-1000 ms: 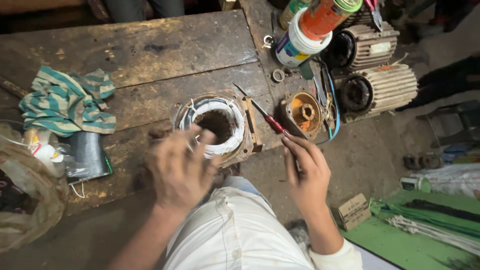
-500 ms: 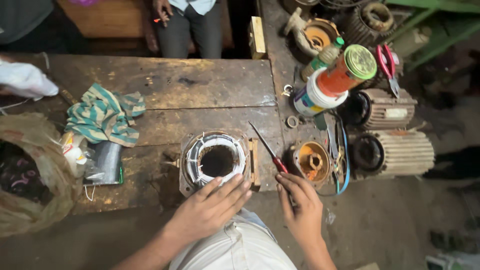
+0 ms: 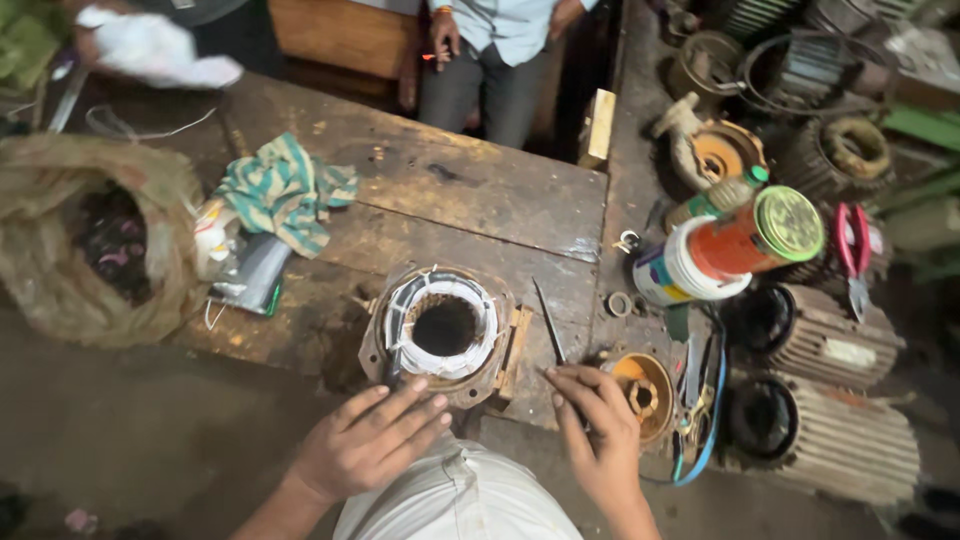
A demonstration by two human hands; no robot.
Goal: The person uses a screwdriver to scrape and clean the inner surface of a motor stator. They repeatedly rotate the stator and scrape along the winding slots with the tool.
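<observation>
Right hand (image 3: 600, 435): fingers pinched on screwdriver (image 3: 550, 322), its long shaft pointing away, slightly left.
Left hand (image 3: 365, 445): open, flat, fingertips touching stator (image 3: 440, 330).

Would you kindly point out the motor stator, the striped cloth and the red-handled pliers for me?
motor stator (image 3: 440, 290), head view, on the white winding at its upper rim.
striped cloth (image 3: 285, 190), head view, on its bunched middle.
red-handled pliers (image 3: 852, 240), head view, on one red handle.
</observation>
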